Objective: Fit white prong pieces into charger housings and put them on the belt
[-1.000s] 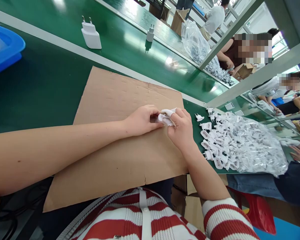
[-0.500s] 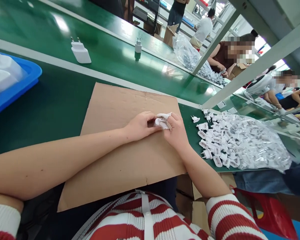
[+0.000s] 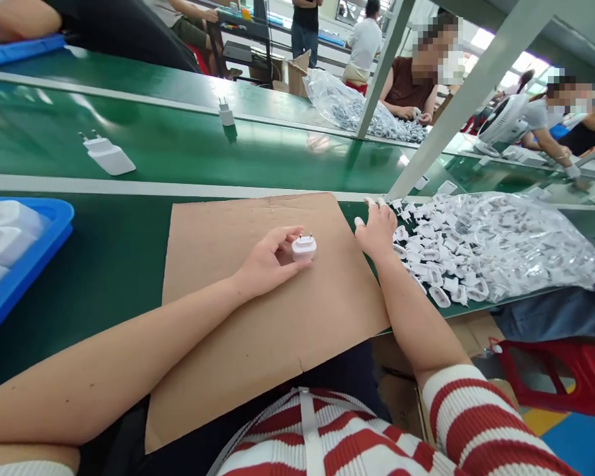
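My left hand [image 3: 270,262] rests over the cardboard sheet [image 3: 258,337], its thumb and fingers closed around a white plug charger [image 3: 304,250]. Two pins stick up from the charger's top face. Over the sheet's right edge, my right hand [image 3: 378,230] has its fingers apart and nothing visible in them. White covers sit on some of its fingertips. Just beyond that hand lies a heap of white plug pieces [image 3: 439,254], several of them with pins; whether the fingertips touch any I cannot tell.
Clear plastic bag [image 3: 535,244] covers part of the heap. A blue tray [image 3: 59,218] of white casings stands left. Two chargers, one larger [image 3: 110,156] and one smaller [image 3: 226,114], are on the green belt [image 3: 168,142]. A metal post [image 3: 441,125] rises at right; people work beyond.
My right hand has let go of the charger and moved right to the heap's edge. My left hand still holds the charger, now with its pins in view. The camera view has shifted.
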Demonstrator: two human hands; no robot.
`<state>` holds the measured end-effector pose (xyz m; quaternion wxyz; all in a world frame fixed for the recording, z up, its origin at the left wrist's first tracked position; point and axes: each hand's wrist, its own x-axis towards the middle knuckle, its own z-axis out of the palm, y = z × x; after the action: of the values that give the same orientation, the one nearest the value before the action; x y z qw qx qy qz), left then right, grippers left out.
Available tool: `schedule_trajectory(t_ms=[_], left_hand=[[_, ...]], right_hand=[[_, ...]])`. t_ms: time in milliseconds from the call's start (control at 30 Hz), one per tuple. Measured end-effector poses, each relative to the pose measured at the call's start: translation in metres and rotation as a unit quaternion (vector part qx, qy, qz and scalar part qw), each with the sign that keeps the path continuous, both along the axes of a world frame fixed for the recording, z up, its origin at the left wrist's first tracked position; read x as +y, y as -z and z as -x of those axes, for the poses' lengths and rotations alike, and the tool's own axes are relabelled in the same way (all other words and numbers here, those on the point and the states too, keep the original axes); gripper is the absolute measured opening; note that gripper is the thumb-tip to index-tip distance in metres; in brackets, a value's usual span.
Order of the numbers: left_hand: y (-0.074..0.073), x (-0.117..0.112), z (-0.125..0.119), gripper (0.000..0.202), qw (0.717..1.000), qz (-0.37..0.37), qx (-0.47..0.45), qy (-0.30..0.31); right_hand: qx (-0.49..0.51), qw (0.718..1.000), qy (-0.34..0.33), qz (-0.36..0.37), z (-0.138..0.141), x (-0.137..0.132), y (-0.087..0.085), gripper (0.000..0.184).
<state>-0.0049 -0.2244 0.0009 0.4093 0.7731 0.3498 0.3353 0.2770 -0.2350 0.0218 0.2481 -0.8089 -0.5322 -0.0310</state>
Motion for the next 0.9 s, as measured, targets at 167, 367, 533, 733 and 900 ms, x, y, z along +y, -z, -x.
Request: schedule_trajectory(t_ms=[167,367,533,733,900], left_hand=[[0.002,0.002,0.004,0.048,0.999,-0.025,0.047,-0.012],[0.003,0.007,0.008,0.055,0.994,0.005,0.104,-0.034],[0.005,0.012,0.012,0.051,0.991,-0.022,0.131,-0.017],[0.001,0.015,0.013,0.060,0.986,0.007,0.159,-0.045],[0.001,0.018,0.015,0.073,0.986,0.057,0.146,-0.055]], right_hand=[[-0.027,0.990,0.025,0.134,-0.001,-0.001,-0.002,0.053],[0.027,0.991,-0.061,0.116,0.009,-0.004,-0.009,0.041],[0.044,0.994,-0.101,0.028,0.020,-0.004,-0.012,0.043],[0.109,0.966,-0.231,-0.031,0.037,-0.005,-0.009,0.035],[0.159,0.954,-0.250,-0.037,0.044,-0.003,-0.002,0.044]])
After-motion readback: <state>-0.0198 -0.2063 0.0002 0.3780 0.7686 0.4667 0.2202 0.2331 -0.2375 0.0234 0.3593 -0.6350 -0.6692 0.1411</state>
